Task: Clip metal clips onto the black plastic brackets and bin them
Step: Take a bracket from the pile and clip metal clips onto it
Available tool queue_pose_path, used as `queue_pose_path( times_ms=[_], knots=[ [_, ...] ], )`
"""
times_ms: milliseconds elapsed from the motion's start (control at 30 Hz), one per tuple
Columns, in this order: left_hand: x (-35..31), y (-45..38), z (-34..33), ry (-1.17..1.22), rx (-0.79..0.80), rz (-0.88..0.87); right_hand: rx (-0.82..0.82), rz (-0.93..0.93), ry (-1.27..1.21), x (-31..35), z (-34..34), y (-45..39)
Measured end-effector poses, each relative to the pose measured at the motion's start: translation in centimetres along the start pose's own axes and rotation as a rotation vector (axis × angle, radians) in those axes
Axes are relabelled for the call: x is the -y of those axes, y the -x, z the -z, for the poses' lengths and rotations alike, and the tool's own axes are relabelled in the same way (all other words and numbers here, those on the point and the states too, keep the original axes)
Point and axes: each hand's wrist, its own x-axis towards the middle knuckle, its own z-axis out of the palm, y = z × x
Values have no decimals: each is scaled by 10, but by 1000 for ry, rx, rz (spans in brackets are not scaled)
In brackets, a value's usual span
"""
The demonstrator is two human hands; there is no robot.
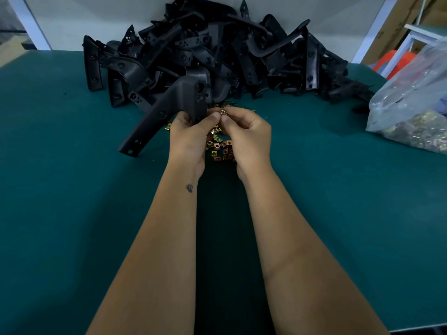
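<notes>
Left hand (191, 134): fingers curled round a black plastic bracket (169, 112), raised over loose metal clips (221, 149). Right hand (246, 134): pinching one clip (223, 111) at the bracket's edge. Green worktop (72, 189) (bracket heap (217, 56) behind, clip bag (411, 112) right).

Two bare forearms are seen, reaching up from the bottom edge of the frame to the centre. No sleeves, gloves, watch or rings are worn. A small dark tattoo (189, 188) is marked on the left forearm, just below the wrist. Fingernails are kept short and unpainted.
</notes>
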Motion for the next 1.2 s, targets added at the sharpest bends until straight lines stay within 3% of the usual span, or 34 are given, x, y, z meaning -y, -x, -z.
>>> queue_pose_path(
  times_ms=[167,433,600,667,733,833,933,1200],
  knots=[
    [2,0,0,-69,25,-21,6,-45,-138,3,2,2],
    [2,-3,2,-128,16,-67,7,18,14,4,3,0],
    [1,-3,1,-159,-100,-72,-287,-16,224,3,18,-9],
    [-1,-5,3,-126,-136,-28,-329,-20,428,2,26,-13],
    [-6,-6,2,-32,-164,39,-280,24,675,2,28,-12],
    [-11,-6,-5,142,-211,156,-78,81,918,2,22,-6],
    [-11,-7,-6,149,-194,182,68,89,1090,1,16,-1],
    [-7,-1,-5,107,-115,89,117,43,1049,-1,20,-6]
  ],
)
